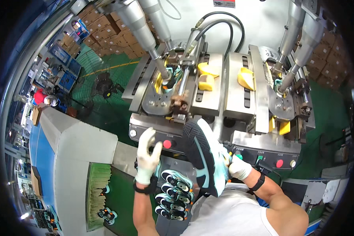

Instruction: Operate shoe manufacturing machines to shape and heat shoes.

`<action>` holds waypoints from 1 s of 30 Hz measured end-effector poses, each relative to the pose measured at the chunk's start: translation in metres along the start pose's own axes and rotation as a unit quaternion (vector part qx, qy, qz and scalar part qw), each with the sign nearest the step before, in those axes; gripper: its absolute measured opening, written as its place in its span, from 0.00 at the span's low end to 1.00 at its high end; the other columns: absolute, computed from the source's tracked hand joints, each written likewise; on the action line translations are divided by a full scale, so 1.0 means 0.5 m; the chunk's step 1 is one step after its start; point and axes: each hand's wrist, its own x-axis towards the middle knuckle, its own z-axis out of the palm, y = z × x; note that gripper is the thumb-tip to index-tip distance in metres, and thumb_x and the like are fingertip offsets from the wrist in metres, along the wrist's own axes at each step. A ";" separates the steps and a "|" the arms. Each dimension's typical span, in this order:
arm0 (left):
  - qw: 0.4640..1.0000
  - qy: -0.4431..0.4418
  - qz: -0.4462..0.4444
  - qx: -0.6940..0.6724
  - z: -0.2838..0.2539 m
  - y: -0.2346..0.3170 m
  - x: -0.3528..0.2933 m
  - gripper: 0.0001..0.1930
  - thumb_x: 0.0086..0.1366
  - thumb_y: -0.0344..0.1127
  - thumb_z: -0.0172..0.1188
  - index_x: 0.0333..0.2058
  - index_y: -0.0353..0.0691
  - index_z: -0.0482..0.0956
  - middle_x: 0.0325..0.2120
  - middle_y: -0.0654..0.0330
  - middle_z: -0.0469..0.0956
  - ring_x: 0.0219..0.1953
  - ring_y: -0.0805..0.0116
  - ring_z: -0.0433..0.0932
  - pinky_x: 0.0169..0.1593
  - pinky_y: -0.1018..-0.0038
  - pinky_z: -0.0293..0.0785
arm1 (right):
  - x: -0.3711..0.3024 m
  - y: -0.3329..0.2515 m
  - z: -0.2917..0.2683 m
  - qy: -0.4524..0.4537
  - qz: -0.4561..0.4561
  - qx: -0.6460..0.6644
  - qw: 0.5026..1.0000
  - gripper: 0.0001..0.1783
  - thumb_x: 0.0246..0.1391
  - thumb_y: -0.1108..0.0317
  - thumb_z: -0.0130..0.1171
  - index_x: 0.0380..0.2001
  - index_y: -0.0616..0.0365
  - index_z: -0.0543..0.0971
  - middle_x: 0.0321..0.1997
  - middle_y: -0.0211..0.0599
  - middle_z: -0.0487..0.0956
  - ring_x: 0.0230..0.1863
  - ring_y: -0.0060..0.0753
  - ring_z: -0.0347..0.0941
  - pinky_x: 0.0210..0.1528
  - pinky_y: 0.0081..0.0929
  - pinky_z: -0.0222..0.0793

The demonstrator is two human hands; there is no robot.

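Observation:
My right hand (239, 168), in a white glove, grips a sports shoe (214, 151) by its upper side. The shoe stands on end, its black and light-teal sole turned to the left. My left hand (147, 155), also gloved, is raised with thumb and fingers apart, holding nothing, close to the red button (167, 144) on the machine's front panel. Just beyond the shoe is a metal pressing machine (208, 102) with two stations. Below my left hand several black, white and teal shoes (174, 194) lie in a row.
Yellow pads (207, 78) lie on the machine's plates, with another yellow pad (246, 78) farther right. Thick cylinders (139, 29) slope down to the left station. At left stands a grey-white housing with a curtained opening (99, 196) and shoes beside it. A fan (104, 84) stands behind.

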 end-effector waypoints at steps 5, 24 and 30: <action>0.969 -0.067 0.134 0.199 0.060 -0.083 0.258 0.20 0.67 0.33 0.59 0.55 0.32 0.73 0.57 0.44 0.71 0.61 0.47 0.70 0.63 0.61 0.67 | 0.022 -0.101 0.029 0.071 -0.132 0.017 0.989 0.53 0.43 0.62 0.77 0.71 0.56 0.59 0.66 0.41 0.71 0.66 0.39 0.69 0.69 0.38 0.63; 0.928 -0.162 -0.092 0.322 0.334 -0.442 0.700 0.40 0.53 0.44 0.73 0.58 0.33 0.62 0.54 0.37 0.72 0.58 0.43 0.72 0.61 0.59 0.69 | -0.063 -0.038 -0.021 0.265 -0.202 -0.023 0.942 0.53 0.49 0.69 0.72 0.73 0.61 0.53 0.71 0.38 0.65 0.69 0.34 0.63 0.70 0.37 0.58; 0.912 -0.139 -0.071 0.379 0.271 -0.400 0.695 0.32 0.54 0.48 0.70 0.51 0.34 0.68 0.46 0.41 0.79 0.50 0.43 0.79 0.54 0.57 0.74 | 0.000 -0.059 0.005 0.282 -0.207 -0.081 0.933 0.51 0.49 0.67 0.72 0.72 0.62 0.55 0.69 0.37 0.68 0.67 0.32 0.65 0.69 0.35 0.58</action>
